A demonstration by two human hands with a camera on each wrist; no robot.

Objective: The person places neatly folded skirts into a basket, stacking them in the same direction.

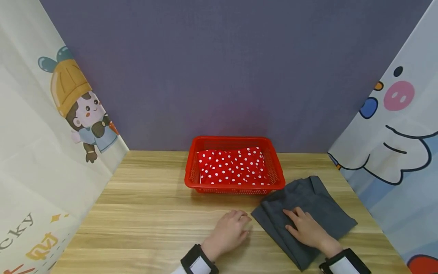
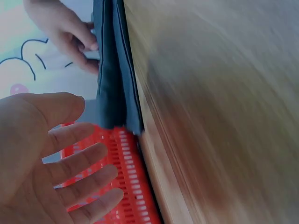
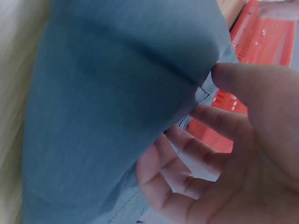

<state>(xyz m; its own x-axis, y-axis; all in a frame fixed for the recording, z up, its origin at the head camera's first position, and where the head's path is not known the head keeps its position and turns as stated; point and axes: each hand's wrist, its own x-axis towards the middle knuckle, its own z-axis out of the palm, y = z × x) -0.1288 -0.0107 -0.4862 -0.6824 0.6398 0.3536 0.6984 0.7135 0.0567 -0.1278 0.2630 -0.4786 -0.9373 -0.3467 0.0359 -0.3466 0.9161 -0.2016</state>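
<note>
"Cloth (image 1: 323,209), dark grey and folded, lies slantwise on the bench (image 1: 154,213), just beside the near right corner of the red basket (image 1: 236,187). Why is a hand on it?"

"The right hand (image 1: 308,230) rests there, fingers lightly bent and thumb apart, so its grip looks fairly wide. I see no pinch; I'd guess its weight steadies the layers."

"And the left hand (image 1: 228,231)?"

"Loose-fingered, grip wide, holding nothing, near the cloth's left corner. I can't tell whether it touches the bench."

"What's the basket doing back there?"

"Standing out of the way, I'd say, which gives both hands room in front. Its sides hold in the white-dotted red fabric (image 1: 234,166)."

"Any brand?"

"No label shows on cloth or basket. The left curtain (image 1: 30,152) reads 'cky', cut off at the picture's edge, and I can't surely read the gold lettering (image 1: 42,246) beside it."
</note>
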